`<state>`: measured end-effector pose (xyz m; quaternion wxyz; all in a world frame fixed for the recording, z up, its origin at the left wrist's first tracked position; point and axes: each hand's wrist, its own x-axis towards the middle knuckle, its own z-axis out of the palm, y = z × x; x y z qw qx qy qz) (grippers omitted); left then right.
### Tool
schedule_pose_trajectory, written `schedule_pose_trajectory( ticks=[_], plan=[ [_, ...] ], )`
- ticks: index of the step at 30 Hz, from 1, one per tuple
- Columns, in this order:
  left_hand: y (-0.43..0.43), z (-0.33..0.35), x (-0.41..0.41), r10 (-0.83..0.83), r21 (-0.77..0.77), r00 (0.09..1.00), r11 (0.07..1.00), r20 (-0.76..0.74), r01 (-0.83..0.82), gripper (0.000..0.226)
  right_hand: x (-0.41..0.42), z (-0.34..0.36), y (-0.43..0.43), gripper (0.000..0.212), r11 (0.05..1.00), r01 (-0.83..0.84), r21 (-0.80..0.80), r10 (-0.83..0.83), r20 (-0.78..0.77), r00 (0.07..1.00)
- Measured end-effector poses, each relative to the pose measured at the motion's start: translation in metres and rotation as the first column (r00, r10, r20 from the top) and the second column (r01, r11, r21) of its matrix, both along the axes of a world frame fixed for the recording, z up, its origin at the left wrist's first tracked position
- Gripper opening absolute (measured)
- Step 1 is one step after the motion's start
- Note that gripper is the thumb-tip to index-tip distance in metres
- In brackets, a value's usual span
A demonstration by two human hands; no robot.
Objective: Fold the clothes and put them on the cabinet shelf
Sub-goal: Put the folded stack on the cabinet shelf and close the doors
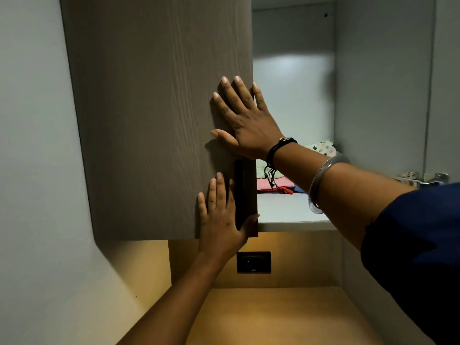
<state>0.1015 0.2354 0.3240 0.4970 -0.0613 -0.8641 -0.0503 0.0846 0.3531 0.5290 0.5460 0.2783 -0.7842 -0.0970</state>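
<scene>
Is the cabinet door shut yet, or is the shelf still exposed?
Not shut. The cabinet door covers only the left part; right of its edge the shelf and folded clothes show. Both hands, left hand and right hand, lie flat on it.

head view | looks forward, slightly upward | close to cabinet door (154, 115)

Black wall socket (253, 262) above a warm-lit wooden counter (286, 317)

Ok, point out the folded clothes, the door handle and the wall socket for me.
folded clothes (271, 183), head view, on the pink layer of the stack on the shelf.
door handle (239, 185), head view, on the dark vertical strip's middle.
wall socket (253, 262), head view, on the black faceplate's centre.
</scene>
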Motion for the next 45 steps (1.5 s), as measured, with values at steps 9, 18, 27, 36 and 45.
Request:
schedule_pose_trajectory(
  ticks=[9,18,27,36,45],
  plan=[
    [0.020,0.023,0.128,-0.398,-0.010,0.913,0.917,-0.085,0.399,0.067,0.138,-0.131,0.076,0.075,0.972,0.044,-0.230,0.003,0.201,0.980],
    [0.143,0.109,0.240,-0.605,-0.272,0.776,0.788,-0.178,0.552,0.072,0.307,-0.189,0.254,0.076,0.786,0.349,-0.511,-0.365,0.072,0.928],
    [0.298,0.155,0.302,-0.604,-0.440,0.783,0.750,-0.151,0.493,0.074,0.338,-0.183,0.393,0.086,0.271,0.282,-0.920,-0.188,0.236,0.953],
    [0.408,0.177,0.322,-0.369,-0.681,0.918,0.710,-0.143,0.180,0.078,0.336,-0.207,0.347,0.087,0.466,0.068,-0.882,0.400,0.278,0.873],
    [0.276,0.181,0.260,-0.019,-0.598,0.972,0.791,-0.236,-0.129,0.078,0.271,-0.184,0.232,0.096,0.645,-0.169,-0.745,0.490,0.233,0.840]
  ],
)
